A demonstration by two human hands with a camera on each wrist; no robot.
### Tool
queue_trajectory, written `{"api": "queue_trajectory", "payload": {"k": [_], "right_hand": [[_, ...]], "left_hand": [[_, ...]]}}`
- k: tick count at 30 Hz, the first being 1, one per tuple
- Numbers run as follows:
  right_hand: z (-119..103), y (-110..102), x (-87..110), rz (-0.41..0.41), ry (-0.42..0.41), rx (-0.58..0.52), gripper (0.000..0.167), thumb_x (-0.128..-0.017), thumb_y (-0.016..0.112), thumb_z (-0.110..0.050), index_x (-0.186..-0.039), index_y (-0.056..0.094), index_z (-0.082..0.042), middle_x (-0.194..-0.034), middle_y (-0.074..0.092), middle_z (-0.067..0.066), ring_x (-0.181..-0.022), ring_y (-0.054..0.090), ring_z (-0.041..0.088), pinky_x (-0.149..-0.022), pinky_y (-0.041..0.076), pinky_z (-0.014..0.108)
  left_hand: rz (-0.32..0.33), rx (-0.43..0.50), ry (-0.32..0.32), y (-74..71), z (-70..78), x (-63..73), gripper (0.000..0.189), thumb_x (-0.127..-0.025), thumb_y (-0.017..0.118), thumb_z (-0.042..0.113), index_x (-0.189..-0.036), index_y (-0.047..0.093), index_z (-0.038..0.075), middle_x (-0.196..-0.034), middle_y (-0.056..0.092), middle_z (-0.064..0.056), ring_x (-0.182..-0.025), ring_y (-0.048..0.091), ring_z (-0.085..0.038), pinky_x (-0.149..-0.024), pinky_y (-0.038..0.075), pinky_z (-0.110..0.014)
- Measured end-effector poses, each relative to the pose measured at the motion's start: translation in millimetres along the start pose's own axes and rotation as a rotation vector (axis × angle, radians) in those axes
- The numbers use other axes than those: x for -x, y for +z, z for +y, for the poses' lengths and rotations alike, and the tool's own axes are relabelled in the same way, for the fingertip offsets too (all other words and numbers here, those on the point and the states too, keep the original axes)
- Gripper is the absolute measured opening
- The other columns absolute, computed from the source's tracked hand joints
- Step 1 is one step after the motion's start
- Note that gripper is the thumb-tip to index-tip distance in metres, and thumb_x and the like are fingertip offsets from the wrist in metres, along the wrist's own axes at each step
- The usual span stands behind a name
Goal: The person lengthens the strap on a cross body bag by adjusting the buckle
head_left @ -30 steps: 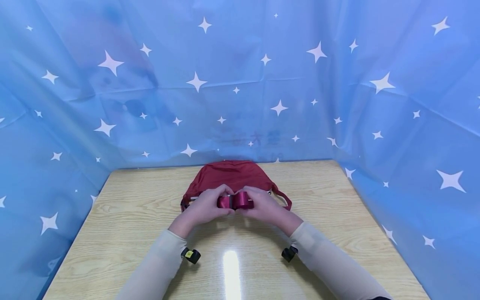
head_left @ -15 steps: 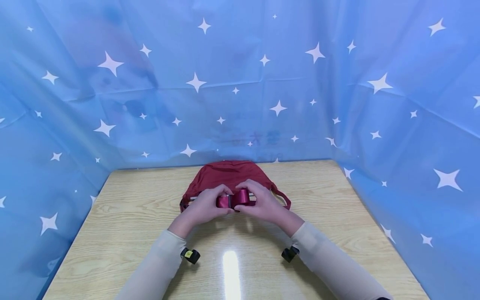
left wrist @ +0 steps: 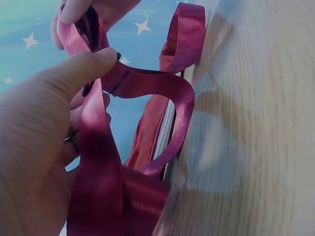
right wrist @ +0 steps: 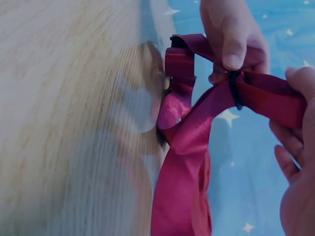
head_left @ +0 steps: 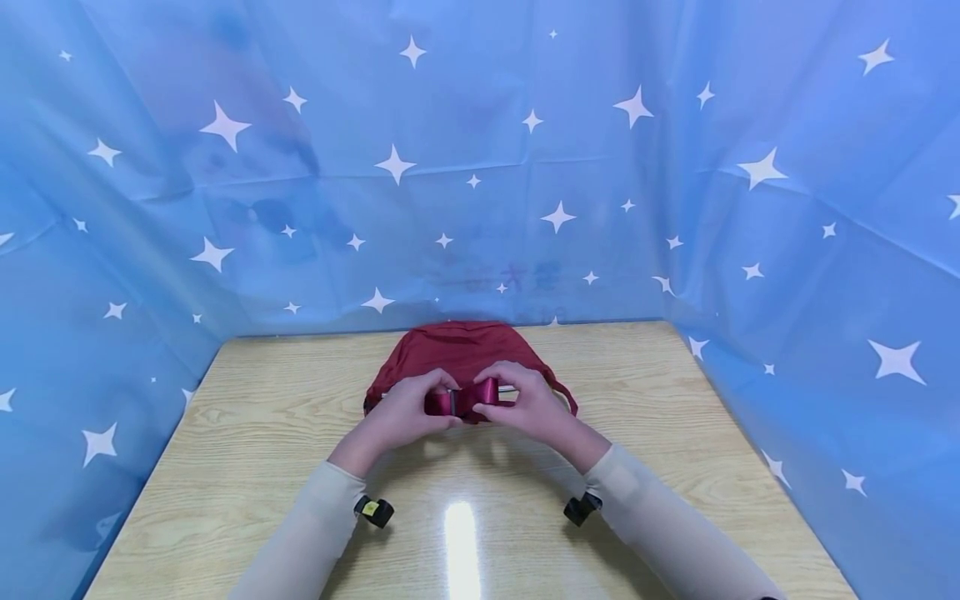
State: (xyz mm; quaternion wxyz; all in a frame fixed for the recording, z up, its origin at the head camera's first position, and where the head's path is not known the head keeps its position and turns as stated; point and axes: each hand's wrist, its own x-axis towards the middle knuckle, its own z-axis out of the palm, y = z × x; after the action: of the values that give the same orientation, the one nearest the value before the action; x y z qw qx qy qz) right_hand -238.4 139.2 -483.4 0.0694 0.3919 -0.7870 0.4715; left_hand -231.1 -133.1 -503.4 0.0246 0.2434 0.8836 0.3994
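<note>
A dark red fabric bag (head_left: pixel 461 348) lies on the table, its wide shiny strap (head_left: pixel 480 395) raised in front of it between both hands. My left hand (head_left: pixel 405 408) pinches the strap beside a black slider buckle (right wrist: pixel 235 90), thumb on top. To the right of the buckle, my right hand (head_left: pixel 528 406) holds a folded loop of the strap between thumb and fingers. In the left wrist view, more of the strap (left wrist: pixel 184 103) curves down toward the bag, and the buckle is partly hidden by the left thumb.
The wooden table (head_left: pixel 262 450) reaches back to a blue curtain (head_left: pixel 480 208) with white stars. A strap loop (left wrist: pixel 186 37) stands at the bag's side near the tabletop. Each wrist wears a small black device (head_left: pixel 375 510).
The hands have drawn slightly apart. The left hand has shifted a little left with the buckle, and more strap shows between the hands. The bag stays in place.
</note>
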Motion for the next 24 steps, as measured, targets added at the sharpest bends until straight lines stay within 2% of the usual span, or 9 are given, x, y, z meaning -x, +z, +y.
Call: {"api": "queue_trajectory", "payload": {"k": [7,11,14,17,19,24], "right_hand": [[4,1,8.8,0.076,0.08,-0.083,0.037,-0.089,0.093,-0.001,-0.121,0.077,-0.01,-0.115,0.076,0.005,-0.11,0.07,0.02,-0.091,0.065,0.044],[6,1,12.6,0.074,0.129,-0.151,0.034,-0.092,0.092,-0.004,-0.121,0.077,-0.014,-0.117,0.074,0.003,-0.111,0.067,0.019,-0.087,0.066,0.043],[8,-1,13.1,0.054,0.137,-0.158,0.033,-0.094,0.091,-0.006,-0.122,0.076,-0.015,-0.118,0.073,0.002,-0.111,0.068,0.02,-0.089,0.065,0.043],[7,-3,10.2,0.003,0.131,-0.059,0.037,-0.094,0.092,-0.013,-0.127,0.075,-0.014,-0.121,0.074,0.0,-0.113,0.068,0.02,-0.098,0.062,0.046],[5,-4,6.1,-0.047,0.126,0.058,0.042,-0.094,0.093,-0.021,-0.13,0.074,-0.013,-0.124,0.074,-0.004,-0.116,0.066,0.018,-0.103,0.057,0.047],[-8,-1,-11.0,-0.168,0.058,0.345,0.052,-0.093,0.092,-0.043,-0.133,0.075,-0.014,-0.123,0.076,-0.005,-0.113,0.066,0.016,-0.102,0.049,0.046]], "left_hand": [[0.019,-0.009,-0.006,-4.5,-9.2,7.5,0.043,-0.091,0.096,0.028,-0.124,0.068,0.027,-0.102,0.072,0.012,-0.093,0.067,-0.01,-0.086,0.057,-0.039],[0.03,-0.011,-0.015,-7.5,-12.1,10.6,0.042,-0.09,0.096,0.028,-0.122,0.069,0.029,-0.1,0.072,0.014,-0.091,0.067,-0.01,-0.086,0.056,-0.039],[0.031,-0.017,-0.011,-9.3,-12.6,11.6,0.042,-0.09,0.096,0.03,-0.122,0.07,0.028,-0.099,0.071,0.014,-0.091,0.066,-0.01,-0.086,0.056,-0.038],[0.028,-0.02,0.002,-10.6,-11.6,12.1,0.042,-0.09,0.096,0.03,-0.123,0.071,0.026,-0.099,0.07,0.014,-0.091,0.065,-0.01,-0.086,0.056,-0.038],[0.025,-0.02,0.007,-11.1,-10.8,12.2,0.042,-0.09,0.096,0.029,-0.124,0.072,0.024,-0.098,0.07,0.013,-0.09,0.065,-0.01,-0.085,0.056,-0.037],[0.019,-0.026,0.004,-11.1,-8.5,11.9,0.042,-0.09,0.096,0.027,-0.124,0.072,0.023,-0.097,0.07,0.012,-0.088,0.065,-0.011,-0.083,0.055,-0.037]]}}
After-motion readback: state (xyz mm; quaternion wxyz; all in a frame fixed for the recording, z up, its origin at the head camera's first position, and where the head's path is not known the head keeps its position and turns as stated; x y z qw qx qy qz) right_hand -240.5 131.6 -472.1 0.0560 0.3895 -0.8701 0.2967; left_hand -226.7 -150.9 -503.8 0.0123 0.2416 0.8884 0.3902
